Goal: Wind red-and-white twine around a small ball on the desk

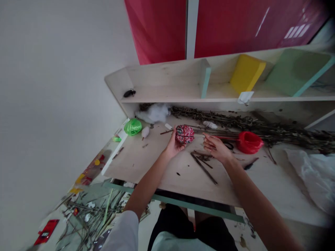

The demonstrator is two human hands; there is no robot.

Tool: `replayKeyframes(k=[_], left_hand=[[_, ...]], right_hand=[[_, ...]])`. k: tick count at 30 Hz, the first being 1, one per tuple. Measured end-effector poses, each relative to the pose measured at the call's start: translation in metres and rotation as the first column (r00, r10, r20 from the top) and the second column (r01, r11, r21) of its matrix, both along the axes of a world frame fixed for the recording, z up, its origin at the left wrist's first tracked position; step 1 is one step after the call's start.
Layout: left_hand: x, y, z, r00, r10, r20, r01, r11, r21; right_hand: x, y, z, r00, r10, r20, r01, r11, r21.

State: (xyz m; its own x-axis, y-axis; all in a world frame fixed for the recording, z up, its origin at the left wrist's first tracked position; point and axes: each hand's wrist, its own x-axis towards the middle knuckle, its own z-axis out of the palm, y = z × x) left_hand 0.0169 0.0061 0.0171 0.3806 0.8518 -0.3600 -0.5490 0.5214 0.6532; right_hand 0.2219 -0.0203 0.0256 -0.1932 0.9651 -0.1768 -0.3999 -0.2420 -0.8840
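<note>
Pale plywood worktop [136, 164] beneath a wooden shelf unit [167, 78]; catalogued items as follows. Round ball of red, white and dark twine [184, 134], held above the worktop's middle, cupped in the left hand [172, 146], whose fingers curl up against its underside. Right hand [216, 148], fingers loosely spread, just beside the ball and apparently not touching it. Nearby: black-handled scissors [229, 145], partly hidden; crumpled red plastic raffia bundle [249, 142]; long bundle of dry brown twigs [222, 120]; short dark twig pieces [202, 165]; bright green raffia ball [133, 127]; tuft of white cotton fluff [154, 113].
</note>
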Motion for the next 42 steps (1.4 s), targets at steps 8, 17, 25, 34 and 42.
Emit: replayKeyframes(k=[8, 17, 25, 34, 42], left_hand=[[-0.002, 0.001, -0.002, 0.998, 0.056, -0.018, -0.056, 0.998, -0.026], [-0.002, 0.000, -0.002, 0.999, -0.010, 0.038, 0.011, 1.000, -0.017], [-0.004, -0.002, 0.010, 0.984, -0.070, 0.166, 0.078, 0.996, -0.048], [-0.002, -0.009, 0.008, 0.997, -0.019, 0.076, 0.021, 0.999, -0.032], [-0.003, -0.006, 0.014, 0.990, -0.012, 0.143, 0.021, 0.998, -0.065]], right_hand=[[-0.001, 0.000, 0.003, 1.000, -0.006, -0.029, 0.006, 1.000, -0.017], [-0.002, 0.002, -0.001, 1.000, 0.006, -0.030, -0.007, 1.000, -0.030], [-0.002, 0.004, -0.007, 1.000, -0.016, 0.023, 0.017, 0.999, -0.047], [-0.002, 0.003, -0.006, 1.000, -0.015, -0.016, 0.014, 0.996, -0.084], [0.002, 0.006, -0.006, 0.999, -0.011, -0.042, 0.010, 0.999, -0.034]])
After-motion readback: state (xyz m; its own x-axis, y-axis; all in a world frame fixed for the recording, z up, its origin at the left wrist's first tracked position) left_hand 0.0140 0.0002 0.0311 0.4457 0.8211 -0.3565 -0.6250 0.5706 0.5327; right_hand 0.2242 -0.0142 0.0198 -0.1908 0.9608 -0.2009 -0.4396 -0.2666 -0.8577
